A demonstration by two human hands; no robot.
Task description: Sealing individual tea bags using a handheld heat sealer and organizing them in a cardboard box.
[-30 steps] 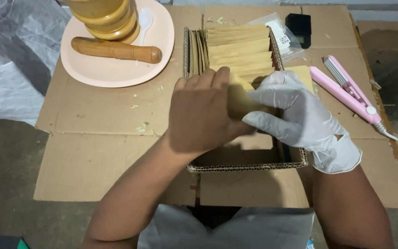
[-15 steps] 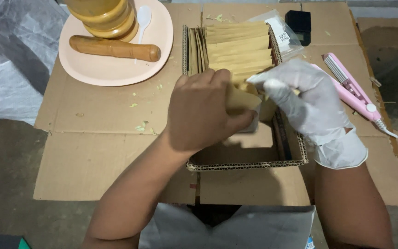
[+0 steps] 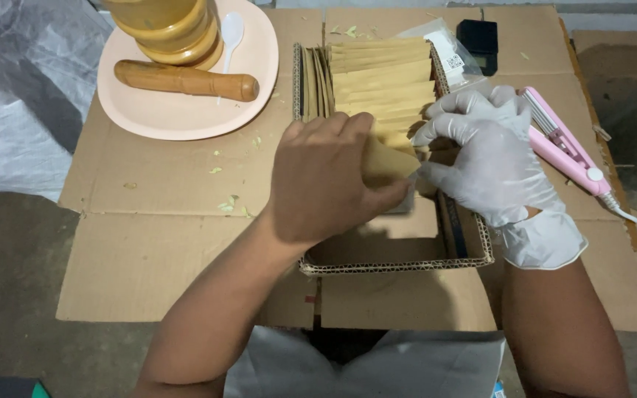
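A shallow cardboard box (image 3: 399, 262) holds a row of several tan paper pouches (image 3: 381, 77) standing on edge at its far end. My left hand (image 3: 326, 177), bare, grips one tan pouch (image 3: 386, 161) over the middle of the box. My right hand (image 3: 492, 158) wears a white glove and touches the right edge of that pouch, fingers spread above the row.
A pink plate (image 3: 178, 110) at the back left carries a wooden pestle (image 3: 186, 79), a wooden mortar (image 3: 167, 29) and a white spoon (image 3: 230, 33). A pink handheld sealer (image 3: 573, 155) lies to the right. A black object (image 3: 478, 35) and a clear bag (image 3: 444, 48) sit behind the box. Flattened cardboard (image 3: 149, 243) covers the surface.
Both hands have lifted and moved slightly back, bringing one pouch out of the row. My right hand has opened its fingers against the pouch's edge.
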